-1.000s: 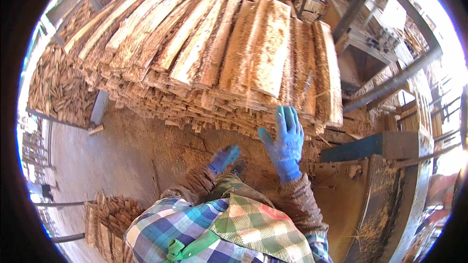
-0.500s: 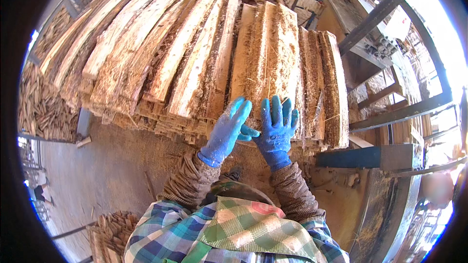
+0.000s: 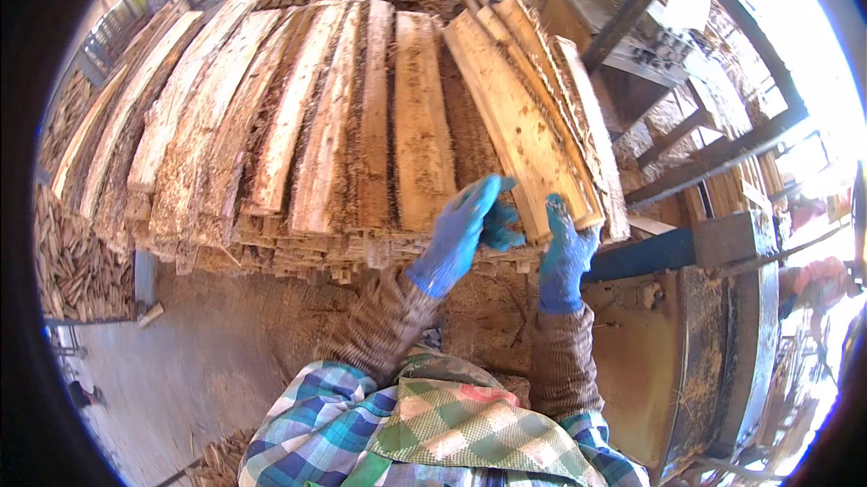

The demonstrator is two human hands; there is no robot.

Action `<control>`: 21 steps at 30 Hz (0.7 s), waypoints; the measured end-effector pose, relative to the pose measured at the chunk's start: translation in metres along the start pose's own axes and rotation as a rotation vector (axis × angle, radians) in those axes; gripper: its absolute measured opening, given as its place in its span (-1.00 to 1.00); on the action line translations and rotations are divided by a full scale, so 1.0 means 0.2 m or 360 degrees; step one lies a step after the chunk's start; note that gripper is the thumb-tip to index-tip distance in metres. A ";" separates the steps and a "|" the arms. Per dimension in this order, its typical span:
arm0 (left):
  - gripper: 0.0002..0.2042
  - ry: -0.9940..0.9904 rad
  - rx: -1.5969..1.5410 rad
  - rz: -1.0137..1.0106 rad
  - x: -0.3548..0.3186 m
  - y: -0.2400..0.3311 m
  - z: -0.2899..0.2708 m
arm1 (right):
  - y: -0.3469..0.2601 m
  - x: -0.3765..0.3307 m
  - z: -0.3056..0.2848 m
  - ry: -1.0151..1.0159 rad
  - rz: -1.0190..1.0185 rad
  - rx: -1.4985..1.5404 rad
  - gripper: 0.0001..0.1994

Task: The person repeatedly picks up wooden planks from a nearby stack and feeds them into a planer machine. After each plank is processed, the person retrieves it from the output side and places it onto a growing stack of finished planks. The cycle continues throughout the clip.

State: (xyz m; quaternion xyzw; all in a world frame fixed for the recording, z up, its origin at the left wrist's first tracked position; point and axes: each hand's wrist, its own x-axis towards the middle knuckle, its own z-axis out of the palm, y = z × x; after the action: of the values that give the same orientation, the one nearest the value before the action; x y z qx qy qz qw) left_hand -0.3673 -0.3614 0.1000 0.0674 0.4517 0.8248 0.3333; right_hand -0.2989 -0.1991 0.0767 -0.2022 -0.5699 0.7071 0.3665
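Right grip (image 3: 565, 261) clasps the near end of a slanted pale board (image 3: 510, 117) atop the wood stack (image 3: 271, 250); left grip (image 3: 459, 232), loosely curled, released, hangs just beside.

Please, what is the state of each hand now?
Left hand: open, nothing visibly held.
Right hand: closed on the near end of an angled board.

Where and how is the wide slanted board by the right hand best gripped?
Probably grip the board by its near end, from the front: that end lies at the edge of the stack, by the right hand. The flat shape suits squeezing top and underside.
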 end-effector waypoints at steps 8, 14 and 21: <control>-0.28 -0.0003 -0.0479 0.0378 -0.21 -0.61 0.20 | -0.34 -1.00 -0.91 0.0380 0.0383 -0.0143 -0.38; -0.03 0.0008 -0.0668 -0.0049 -0.39 -0.90 0.49 | -0.42 -1.70 -1.53 0.0583 0.0425 -0.0366 -0.10; -0.16 -0.0275 -0.0923 -0.0332 -0.66 -1.11 1.03 | -0.86 -1.88 -1.85 0.0687 0.0001 -0.0609 0.17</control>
State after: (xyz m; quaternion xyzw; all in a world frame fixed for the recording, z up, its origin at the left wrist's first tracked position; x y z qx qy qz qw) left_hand -0.0735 -0.2156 0.0696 -0.0072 0.1722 0.8718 0.4585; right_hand 0.2555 -0.2237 0.0914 -0.4139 -0.6016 0.5274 0.4343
